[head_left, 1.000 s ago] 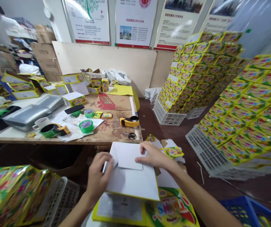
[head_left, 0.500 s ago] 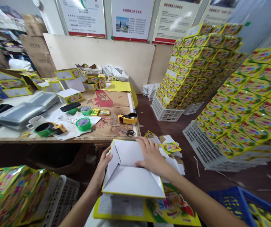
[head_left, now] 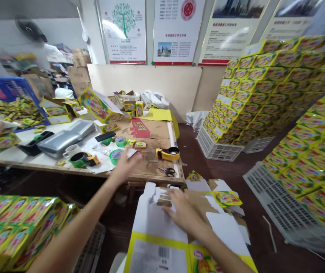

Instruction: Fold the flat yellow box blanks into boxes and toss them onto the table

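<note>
Left hand (head_left: 128, 165), right hand (head_left: 181, 210): two. Four posters (head_left: 127, 32). One scissors (head_left: 168, 171). One mug (head_left: 71, 150).

White carton flat (head_left: 151, 222), yellow-bordered, at six o'clock; green tape roll (head_left: 115, 155) and yellow tape dispenser (head_left: 168, 153) near centre; yellow boxes (head_left: 264, 83) with multicoloured print at three o'clock; blue crate (head_left: 6, 89) at ten o'clock

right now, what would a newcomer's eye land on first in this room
The walls of yellow boxes stacked on white crates along the right side dominate the room. Nearer, the left hand is stretched out over the cluttered wooden table, close to a green tape roll. The right hand lies flat on a white carton, low in the middle.
</note>
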A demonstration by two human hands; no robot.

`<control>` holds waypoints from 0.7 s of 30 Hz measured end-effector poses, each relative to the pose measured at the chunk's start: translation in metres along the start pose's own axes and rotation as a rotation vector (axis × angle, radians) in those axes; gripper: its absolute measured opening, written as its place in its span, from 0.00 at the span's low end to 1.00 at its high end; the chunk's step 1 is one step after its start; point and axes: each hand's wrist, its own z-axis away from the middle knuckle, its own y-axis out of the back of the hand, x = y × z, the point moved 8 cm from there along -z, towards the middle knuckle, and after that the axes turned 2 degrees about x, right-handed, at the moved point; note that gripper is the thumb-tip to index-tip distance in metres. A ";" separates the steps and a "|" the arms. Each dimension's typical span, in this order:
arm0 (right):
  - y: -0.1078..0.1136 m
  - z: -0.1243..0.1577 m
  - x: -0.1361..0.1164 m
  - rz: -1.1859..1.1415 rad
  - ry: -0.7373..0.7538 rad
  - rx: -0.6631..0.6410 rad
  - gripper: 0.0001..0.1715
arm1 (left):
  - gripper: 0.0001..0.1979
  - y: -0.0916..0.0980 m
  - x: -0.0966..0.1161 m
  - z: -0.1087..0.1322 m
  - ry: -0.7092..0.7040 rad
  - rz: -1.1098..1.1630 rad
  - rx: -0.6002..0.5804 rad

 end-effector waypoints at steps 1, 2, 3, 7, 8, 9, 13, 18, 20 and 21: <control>-0.018 0.002 -0.005 0.053 0.002 -0.085 0.18 | 0.49 -0.030 -0.021 0.030 0.055 -0.067 -0.211; -0.032 0.005 -0.008 0.088 -0.007 -0.138 0.21 | 0.55 -0.056 -0.046 0.066 0.136 -0.124 -0.390; -0.041 0.007 -0.009 0.106 -0.018 -0.169 0.22 | 0.58 -0.071 -0.068 0.099 0.206 -0.146 -0.462; -0.053 0.012 -0.010 0.110 -0.014 -0.168 0.23 | 0.62 -0.090 -0.125 0.177 0.400 -0.171 -0.456; -0.055 0.014 -0.010 0.115 0.007 -0.160 0.24 | 0.62 -0.091 -0.129 0.181 0.412 -0.176 -0.437; -0.056 0.015 -0.011 0.128 0.027 -0.145 0.24 | 0.62 -0.091 -0.131 0.182 0.413 -0.178 -0.419; -0.056 0.023 -0.012 0.213 0.064 -0.018 0.24 | 0.59 -0.096 -0.125 0.176 0.394 -0.113 -0.374; -0.053 0.030 -0.013 0.253 0.167 0.107 0.20 | 0.55 -0.094 -0.116 0.180 0.381 0.014 -0.300; -0.053 0.030 -0.012 0.274 0.241 0.153 0.16 | 0.51 -0.087 -0.114 0.171 0.376 0.107 -0.231; -0.054 0.030 -0.010 0.287 0.279 0.181 0.14 | 0.48 -0.080 -0.114 0.160 0.369 0.161 -0.170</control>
